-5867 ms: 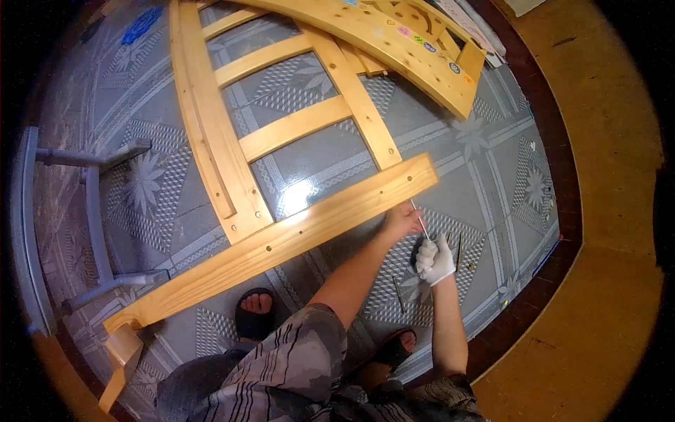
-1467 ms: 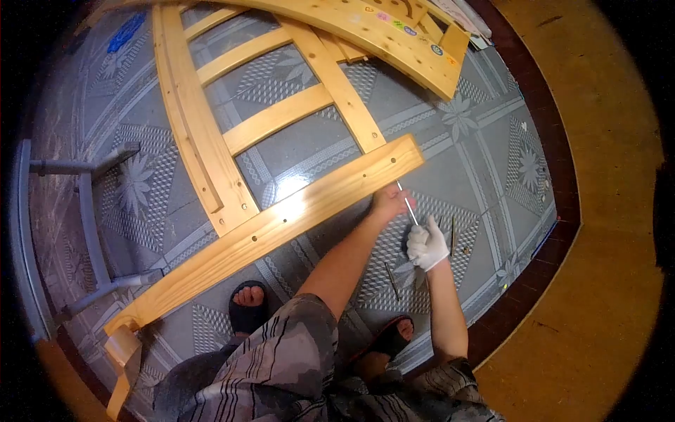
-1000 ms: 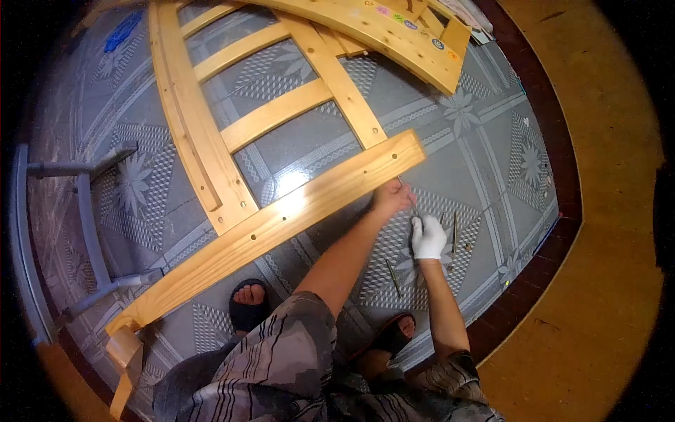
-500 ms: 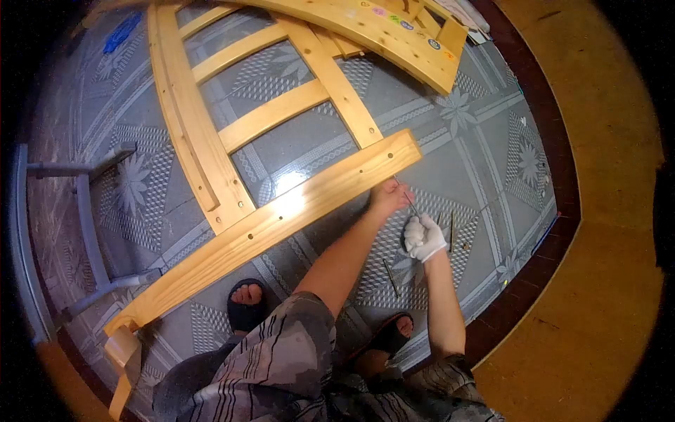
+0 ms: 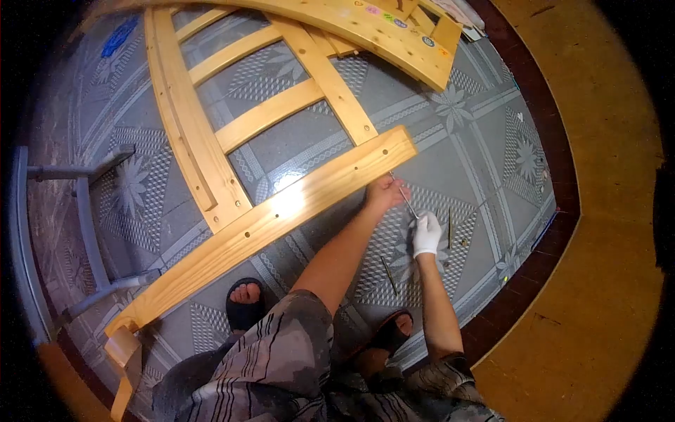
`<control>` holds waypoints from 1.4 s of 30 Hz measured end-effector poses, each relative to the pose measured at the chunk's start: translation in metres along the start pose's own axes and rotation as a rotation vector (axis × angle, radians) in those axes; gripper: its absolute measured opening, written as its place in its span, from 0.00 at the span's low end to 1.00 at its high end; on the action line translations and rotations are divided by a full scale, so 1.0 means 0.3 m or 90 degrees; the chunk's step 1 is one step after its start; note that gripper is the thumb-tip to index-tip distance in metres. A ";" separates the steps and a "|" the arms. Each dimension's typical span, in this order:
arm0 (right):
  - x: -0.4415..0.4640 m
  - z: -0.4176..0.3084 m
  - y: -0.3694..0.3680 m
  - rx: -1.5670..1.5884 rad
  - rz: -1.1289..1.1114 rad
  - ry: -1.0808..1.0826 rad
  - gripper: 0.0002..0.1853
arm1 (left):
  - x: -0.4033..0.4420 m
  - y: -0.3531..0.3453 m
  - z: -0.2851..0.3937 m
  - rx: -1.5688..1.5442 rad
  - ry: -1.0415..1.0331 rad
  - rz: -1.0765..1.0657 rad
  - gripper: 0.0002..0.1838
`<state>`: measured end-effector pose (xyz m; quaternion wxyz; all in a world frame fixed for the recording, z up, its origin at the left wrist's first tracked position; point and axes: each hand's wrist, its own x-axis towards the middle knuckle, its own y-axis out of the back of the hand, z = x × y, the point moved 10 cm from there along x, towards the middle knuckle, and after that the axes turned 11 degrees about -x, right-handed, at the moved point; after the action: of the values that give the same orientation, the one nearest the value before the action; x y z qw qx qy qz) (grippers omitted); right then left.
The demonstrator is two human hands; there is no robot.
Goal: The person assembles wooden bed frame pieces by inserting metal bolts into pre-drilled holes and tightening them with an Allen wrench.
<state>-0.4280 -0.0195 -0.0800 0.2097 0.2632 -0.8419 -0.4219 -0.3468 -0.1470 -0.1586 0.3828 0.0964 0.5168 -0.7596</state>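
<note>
A thin metal rod (image 5: 403, 192) slants down from the right end of a wooden beam (image 5: 281, 206). My bare left hand (image 5: 384, 194) is closed around its upper part, just below the beam's edge. At its lower end my right hand (image 5: 427, 234), in a white glove, is closed on it; whether a handle is inside the glove is hidden. The beam lies across the end of a ladder-like wooden frame (image 5: 269, 114). Right of the glove a slim rod (image 5: 450, 227) lies on the floor, and another rod (image 5: 389, 275) lies to the lower left.
A curved wooden panel with stickers (image 5: 394, 36) lies beyond the frame. A grey metal stand (image 5: 91, 232) is at the left, with a blue bundle (image 5: 119, 36) above it. A bent wooden piece (image 5: 123, 352) adjoins the beam's left end. My sandalled feet are below the beam.
My gloved hand has turned repeatedly at the rod's lower end, while my left hand has stayed near the beam. The view has shifted slightly, and the wooden parts appear higher and further left.
</note>
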 end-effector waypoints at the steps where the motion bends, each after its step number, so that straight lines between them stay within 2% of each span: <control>1: -0.004 0.040 -0.059 0.211 -0.155 -0.163 0.09 | 0.010 0.003 -0.010 -0.005 -0.005 -0.015 0.11; 2: -0.042 0.050 -0.135 0.423 -0.308 -0.323 0.09 | 0.025 -0.001 -0.015 -0.010 -0.012 -0.033 0.11; 3: -0.043 0.024 -0.151 0.534 -0.341 -0.310 0.11 | 0.029 -0.005 -0.016 -0.011 -0.015 -0.035 0.11; 4: -0.042 0.028 -0.145 0.534 -0.343 -0.305 0.11 | 0.030 -0.003 -0.019 -0.018 -0.014 -0.032 0.11; 6: -0.098 -0.018 -0.192 0.688 -0.473 -0.400 0.14 | 0.023 0.006 -0.013 -0.025 -0.017 -0.023 0.11; 7: -0.145 -0.029 -0.195 0.758 -0.475 -0.573 0.18 | 0.019 0.006 -0.012 -0.025 -0.012 -0.012 0.11; 8: -0.146 -0.025 -0.197 0.757 -0.479 -0.573 0.18 | 0.016 0.005 -0.013 -0.024 -0.006 -0.002 0.10; 10: -0.164 -0.123 -0.199 1.023 -0.612 -0.575 0.23 | 0.026 0.004 -0.014 -0.034 -0.010 -0.009 0.10; 12: -0.167 -0.117 -0.211 1.069 -0.600 -0.613 0.26 | 0.031 0.005 -0.022 -0.008 -0.002 -0.012 0.11; 17: -0.157 -0.151 -0.234 1.241 -0.630 -0.705 0.20 | 0.021 -0.001 -0.011 0.011 -0.003 -0.015 0.11; 21: -0.169 -0.154 -0.230 1.231 -0.656 -0.718 0.13 | 0.022 -0.001 -0.010 0.019 -0.003 -0.023 0.12; 23: -0.155 -0.009 -0.260 0.917 -0.547 -0.631 0.10 | 0.031 0.002 -0.018 0.023 0.007 -0.020 0.12; 24: -0.164 -0.020 -0.263 0.918 -0.549 -0.632 0.10 | 0.032 0.003 -0.021 0.027 0.018 -0.018 0.13; 26: -0.050 0.048 -0.149 0.209 -0.356 -0.260 0.10 | 0.032 0.008 -0.017 0.032 0.015 -0.011 0.13; 27: 0.000 -0.059 -0.086 0.082 -0.232 -0.029 0.10 | 0.030 0.007 -0.022 0.035 0.014 -0.007 0.13; 28: -0.004 -0.074 -0.072 0.080 -0.232 -0.031 0.10 | 0.032 0.000 -0.027 0.034 0.016 -0.009 0.13; 30: -0.003 -0.164 -0.003 -0.218 -0.131 0.074 0.11 | 0.035 0.008 -0.031 0.019 0.027 0.013 0.13; 35: -0.019 -0.088 -0.043 -0.271 -0.066 0.036 0.14 | 0.029 0.011 -0.024 0.031 0.030 0.028 0.12; 37: -0.060 0.066 -0.132 0.138 -0.228 -0.293 0.20 | 0.018 -0.001 -0.019 0.021 0.029 0.023 0.12; 38: -0.048 0.078 -0.116 0.135 -0.226 -0.291 0.20 | 0.015 -0.003 -0.015 0.021 0.032 0.021 0.12; 40: -0.221 0.019 -0.205 0.538 -0.475 -0.761 0.25 | 0.010 -0.006 -0.013 0.020 0.035 0.021 0.12; 41: -0.246 0.014 -0.256 0.675 -0.546 -0.788 0.26 | 0.008 -0.006 -0.011 0.021 0.032 0.023 0.12; 42: -0.242 0.025 -0.259 0.675 -0.547 -0.790 0.26 | 0.006 -0.004 -0.009 0.023 0.030 0.026 0.12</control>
<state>-0.3555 -0.0094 -0.1575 -0.6022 0.3414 -0.7163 -0.0878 -0.3494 -0.1454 -0.1599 0.3842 0.1315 0.5094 -0.7587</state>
